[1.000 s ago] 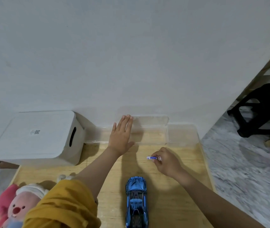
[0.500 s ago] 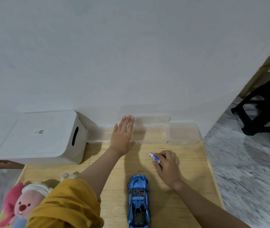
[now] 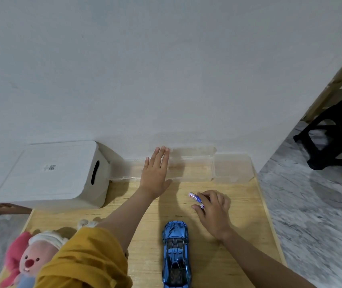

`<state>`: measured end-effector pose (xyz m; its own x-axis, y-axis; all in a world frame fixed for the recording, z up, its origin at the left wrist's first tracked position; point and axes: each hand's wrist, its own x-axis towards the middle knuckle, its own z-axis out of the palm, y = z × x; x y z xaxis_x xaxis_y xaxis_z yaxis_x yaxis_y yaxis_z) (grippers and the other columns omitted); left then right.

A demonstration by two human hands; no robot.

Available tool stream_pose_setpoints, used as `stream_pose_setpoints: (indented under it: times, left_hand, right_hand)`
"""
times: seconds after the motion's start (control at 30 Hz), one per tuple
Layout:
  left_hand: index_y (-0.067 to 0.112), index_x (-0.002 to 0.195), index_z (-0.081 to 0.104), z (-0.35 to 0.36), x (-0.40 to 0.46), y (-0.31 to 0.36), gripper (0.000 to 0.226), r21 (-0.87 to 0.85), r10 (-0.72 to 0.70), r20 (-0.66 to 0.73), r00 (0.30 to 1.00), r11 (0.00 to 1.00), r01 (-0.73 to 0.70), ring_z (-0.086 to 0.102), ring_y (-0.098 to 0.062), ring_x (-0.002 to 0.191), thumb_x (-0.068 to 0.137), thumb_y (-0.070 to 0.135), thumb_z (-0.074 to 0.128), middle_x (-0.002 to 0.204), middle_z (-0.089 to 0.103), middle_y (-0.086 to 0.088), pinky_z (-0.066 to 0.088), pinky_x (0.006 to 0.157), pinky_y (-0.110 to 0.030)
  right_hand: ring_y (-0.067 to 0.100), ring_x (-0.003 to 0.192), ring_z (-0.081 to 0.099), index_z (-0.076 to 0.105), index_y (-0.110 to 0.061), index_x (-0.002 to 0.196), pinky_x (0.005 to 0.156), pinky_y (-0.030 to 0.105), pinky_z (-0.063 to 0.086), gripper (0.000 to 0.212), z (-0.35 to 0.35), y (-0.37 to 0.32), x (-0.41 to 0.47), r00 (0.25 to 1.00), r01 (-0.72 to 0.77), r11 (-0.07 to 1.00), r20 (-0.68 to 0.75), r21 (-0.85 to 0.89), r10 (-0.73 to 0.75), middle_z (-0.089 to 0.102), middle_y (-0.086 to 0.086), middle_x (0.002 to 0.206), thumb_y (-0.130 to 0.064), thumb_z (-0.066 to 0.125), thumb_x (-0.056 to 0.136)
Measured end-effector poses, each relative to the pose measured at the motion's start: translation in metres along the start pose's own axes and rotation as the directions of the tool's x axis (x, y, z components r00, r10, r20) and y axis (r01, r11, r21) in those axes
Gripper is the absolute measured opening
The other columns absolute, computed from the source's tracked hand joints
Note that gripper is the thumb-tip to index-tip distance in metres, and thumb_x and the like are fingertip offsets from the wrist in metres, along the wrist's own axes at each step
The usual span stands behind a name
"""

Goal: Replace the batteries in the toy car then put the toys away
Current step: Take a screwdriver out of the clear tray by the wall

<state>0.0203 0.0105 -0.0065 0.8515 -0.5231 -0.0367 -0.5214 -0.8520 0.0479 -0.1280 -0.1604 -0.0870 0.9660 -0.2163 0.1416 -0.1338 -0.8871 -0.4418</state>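
Note:
A shiny blue toy car (image 3: pixel 176 254) lies on the wooden table, nose pointing away from me. Just beyond and right of it, my right hand (image 3: pixel 212 210) grips a small blue-and-white battery (image 3: pixel 195 198) between thumb and curled fingers, low over the tabletop. My left hand (image 3: pixel 155 173) is stretched flat with straight fingers, resting on the clear plastic tray (image 3: pixel 230 169) that stands against the wall. A pink plush toy (image 3: pixel 32 260) sits at the near left corner, partly hidden by my yellow sleeve.
A white lidded storage box (image 3: pixel 47 173) with a side handle slot stands at the back left against the wall. The table's right edge (image 3: pixel 270 225) drops to a marbled floor, where a black stool (image 3: pixel 336 134) stands further back.
My right hand has drawn the battery slightly back toward me and turned it diagonal. The left hand stays flat on the clear tray. The view has shifted a little.

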Motion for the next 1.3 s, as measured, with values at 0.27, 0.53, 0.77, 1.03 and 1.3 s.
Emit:
stream_pose_setpoints:
  times: [0.27,0.53,0.77,1.03,1.3]
  left_hand:
    - [0.013,0.150,-0.011,0.002,-0.002,0.000,0.102,-0.005,0.010,0.003,1.000,1.000,-0.010,-0.010,-0.024,0.147,0.085,0.042,0.063,0.160,-0.005,-0.006,0.008,0.117,-0.046]
    - [0.012,0.150,-0.009,0.006,-0.011,0.003,0.101,-0.034,0.005,0.005,1.000,0.999,-0.004,-0.011,-0.024,0.147,0.083,0.038,0.063,0.160,-0.005,-0.006,0.007,0.118,-0.046]
    - [0.011,0.150,-0.012,0.009,-0.020,0.012,0.090,-0.008,-0.027,0.023,0.999,1.000,0.027,-0.016,-0.026,0.146,0.090,0.030,0.053,0.160,-0.011,-0.008,0.006,0.117,-0.050]
    - [0.013,0.152,0.001,0.016,-0.030,0.023,0.079,-0.023,-0.022,-0.028,0.999,1.000,0.022,-0.004,-0.026,0.147,0.090,0.023,0.049,0.160,0.003,-0.008,-0.001,0.116,-0.050]
    - [0.013,0.151,0.001,0.029,-0.029,0.026,0.076,-0.052,0.005,0.038,0.999,0.999,-0.003,-0.002,-0.023,0.147,0.091,0.018,0.047,0.160,0.005,-0.004,-0.002,0.117,-0.044]
  right_hand:
    - [0.022,0.109,0.051,0.066,-0.021,0.116,0.097,0.036,0.021,0.048,-0.008,-0.001,0.008,0.999,0.033,0.999,-0.035,0.036,-0.031,0.058,0.000,0.112,-0.056,0.053,0.085]
    - [0.027,0.110,0.045,0.063,-0.005,0.116,0.097,0.042,0.041,0.031,-0.053,-0.026,0.080,0.896,0.275,0.954,-0.390,0.115,-0.211,0.056,0.017,0.116,-0.018,0.059,0.087]
    - [0.034,0.109,0.054,0.057,-0.004,0.125,0.104,0.046,0.036,0.036,-0.070,-0.026,0.122,0.973,0.226,0.974,-0.044,-0.004,-0.226,0.061,0.013,0.116,-0.002,0.053,0.089]
    - [0.032,0.093,0.063,0.066,-0.002,0.113,0.089,0.041,0.050,0.046,-0.058,-0.024,0.103,0.960,0.266,0.963,-0.082,-0.052,-0.269,0.069,0.012,0.101,0.014,0.064,0.071]
    - [0.035,0.098,0.064,0.068,-0.004,0.108,0.081,0.040,0.054,0.052,-0.047,-0.020,0.087,0.976,0.219,0.974,0.001,-0.054,-0.219,0.068,0.014,0.106,0.019,0.067,0.062]
